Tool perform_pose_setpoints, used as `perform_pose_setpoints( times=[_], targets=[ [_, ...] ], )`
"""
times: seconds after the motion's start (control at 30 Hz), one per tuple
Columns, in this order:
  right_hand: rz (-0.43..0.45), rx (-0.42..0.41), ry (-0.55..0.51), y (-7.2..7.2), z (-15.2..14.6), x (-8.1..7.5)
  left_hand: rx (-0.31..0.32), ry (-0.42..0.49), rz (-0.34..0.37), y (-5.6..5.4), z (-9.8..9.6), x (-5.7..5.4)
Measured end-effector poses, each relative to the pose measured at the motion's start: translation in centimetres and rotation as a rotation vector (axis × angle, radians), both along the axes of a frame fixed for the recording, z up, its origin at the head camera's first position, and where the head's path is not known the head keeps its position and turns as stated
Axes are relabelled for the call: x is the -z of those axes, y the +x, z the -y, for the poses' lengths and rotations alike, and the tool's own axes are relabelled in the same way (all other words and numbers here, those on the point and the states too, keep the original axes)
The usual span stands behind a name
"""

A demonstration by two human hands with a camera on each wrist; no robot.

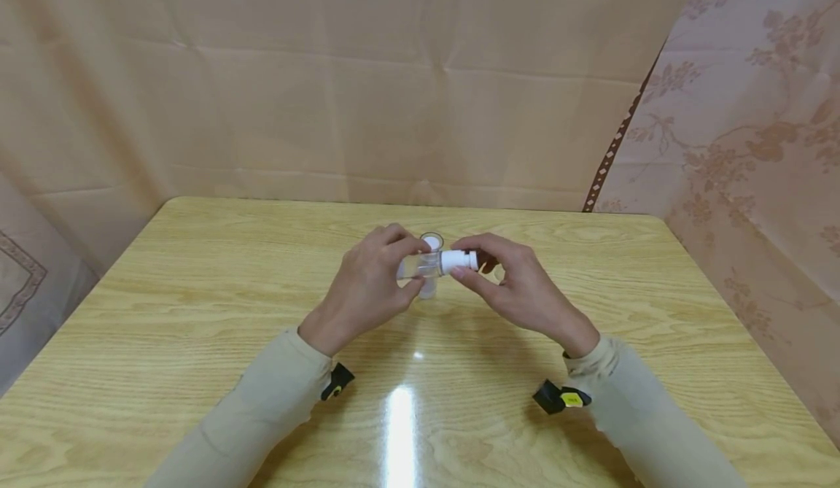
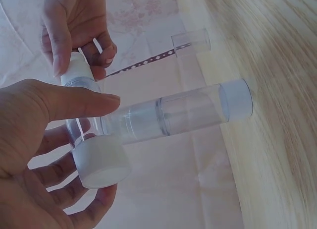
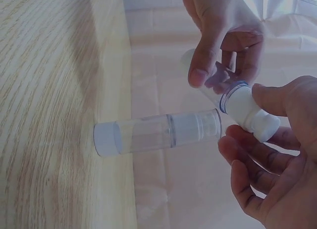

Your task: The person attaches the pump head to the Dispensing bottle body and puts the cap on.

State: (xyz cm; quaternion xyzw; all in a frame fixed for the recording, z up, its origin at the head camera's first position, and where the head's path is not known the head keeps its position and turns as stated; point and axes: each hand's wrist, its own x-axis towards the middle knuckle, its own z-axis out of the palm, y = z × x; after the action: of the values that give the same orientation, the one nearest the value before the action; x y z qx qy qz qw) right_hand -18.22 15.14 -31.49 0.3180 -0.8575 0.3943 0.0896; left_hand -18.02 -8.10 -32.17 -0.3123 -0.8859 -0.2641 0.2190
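My left hand (image 1: 370,280) grips the clear body of a small pump bottle (image 1: 418,265), held sideways above the table. Its white base (image 2: 102,164) shows below the thumb in the left wrist view. At the other end, my right hand (image 1: 525,287) pinches the white pump head (image 3: 247,109) between thumb and fingers. The pump head sits at the bottle's neck; whether it is fully seated I cannot tell. A second clear bottle (image 3: 143,133) with a white base stands upright on the table just beyond the held one, partly hidden by it in the head view.
A small clear cap (image 2: 192,42) stands on the wooden table (image 1: 230,284), beyond the right hand. Beige cloth (image 1: 367,87) hangs behind the table's far edge, and flowered cloth (image 1: 755,145) hangs along the right side. Light reflects off the table's front part.
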Motion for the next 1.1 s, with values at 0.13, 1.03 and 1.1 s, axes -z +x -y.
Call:
perform_pose_setpoints(
  times=[0.13, 1.03, 1.1],
  targets=[
    [0.015, 0.017, -0.001, 0.02, 0.04, 0.06, -0.005, -0.019, -0.025, 0.00, -0.01, 0.03],
    [-0.084, -0.063, -0.015, -0.05, -0.09, 0.20, 0.035, 0.089, 0.185, 0.18, 0.01, -0.38],
    [-0.080, -0.061, -0.016, 0.00, -0.06, 0.16, 0.034, 0.087, 0.174, 0.19, -0.02, -0.40]
  ],
)
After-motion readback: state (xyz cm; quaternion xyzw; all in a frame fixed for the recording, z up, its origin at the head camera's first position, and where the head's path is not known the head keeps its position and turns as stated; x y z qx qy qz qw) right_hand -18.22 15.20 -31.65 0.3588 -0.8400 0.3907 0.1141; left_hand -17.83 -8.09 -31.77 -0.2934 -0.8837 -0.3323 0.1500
